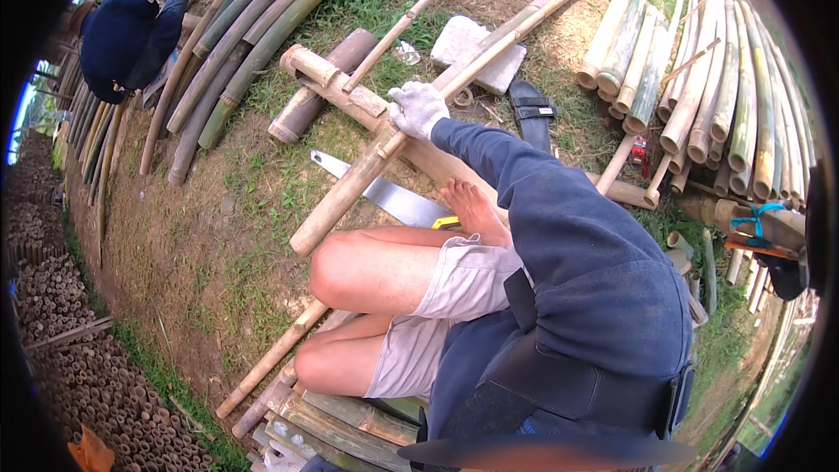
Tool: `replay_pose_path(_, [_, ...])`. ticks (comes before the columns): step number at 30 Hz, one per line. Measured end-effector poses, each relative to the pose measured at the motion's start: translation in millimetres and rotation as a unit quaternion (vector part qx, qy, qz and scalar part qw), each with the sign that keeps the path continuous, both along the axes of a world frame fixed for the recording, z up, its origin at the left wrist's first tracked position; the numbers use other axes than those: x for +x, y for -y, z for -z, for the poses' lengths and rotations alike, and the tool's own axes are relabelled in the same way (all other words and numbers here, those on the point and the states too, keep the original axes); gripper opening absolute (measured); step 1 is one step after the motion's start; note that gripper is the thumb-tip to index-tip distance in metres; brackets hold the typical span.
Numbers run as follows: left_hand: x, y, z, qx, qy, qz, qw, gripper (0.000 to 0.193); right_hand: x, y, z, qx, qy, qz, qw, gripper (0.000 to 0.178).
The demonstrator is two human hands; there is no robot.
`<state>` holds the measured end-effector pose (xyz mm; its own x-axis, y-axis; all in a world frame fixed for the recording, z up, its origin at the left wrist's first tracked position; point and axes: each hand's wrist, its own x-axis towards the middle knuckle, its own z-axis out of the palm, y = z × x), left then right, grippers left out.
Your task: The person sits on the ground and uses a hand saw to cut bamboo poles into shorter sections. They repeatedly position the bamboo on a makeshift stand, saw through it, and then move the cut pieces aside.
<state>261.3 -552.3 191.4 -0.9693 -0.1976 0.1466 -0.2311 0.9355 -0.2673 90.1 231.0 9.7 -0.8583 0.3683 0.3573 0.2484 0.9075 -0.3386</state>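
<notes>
My right hand [419,110], in a pale work glove, is closed around a long bamboo pole [341,208] that slants from lower left to upper right. The pole rests across a thicker notched bamboo piece [350,103] beneath it. Below the pole, on the ground, lies a hand saw [398,201] with a wide metal blade and a yellow handle, part of it hidden by my leg. At the lower edge, my left hand [285,456], also gloved, is by the bamboo poles [358,415] beneath me; its fingers are mostly cut off from view.
Stacked bamboo poles [271,26] lie at upper left beside a bending person [131,39] in dark clothes. Cut bamboo lengths [725,87] fill the right side. A pale block [476,51] and a black sandal [530,114] lie beyond my arm. Piled short bamboo pieces [87,367] cover the lower left.
</notes>
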Motion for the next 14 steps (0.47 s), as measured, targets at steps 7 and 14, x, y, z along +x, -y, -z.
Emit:
replay_pose_path(7, [4, -43, -17, 0.051, -0.058, 0.014, 0.997, 0.032, 45, 10, 21, 0.084, -0.069, -0.025, 0.994, 0.017])
replay_pose_path(14, [-65, -36, -15, 0.177, -0.179, 0.057, 0.966, 0.037, 78, 20, 36, 0.106, -0.030, -0.018, 0.994, 0.035])
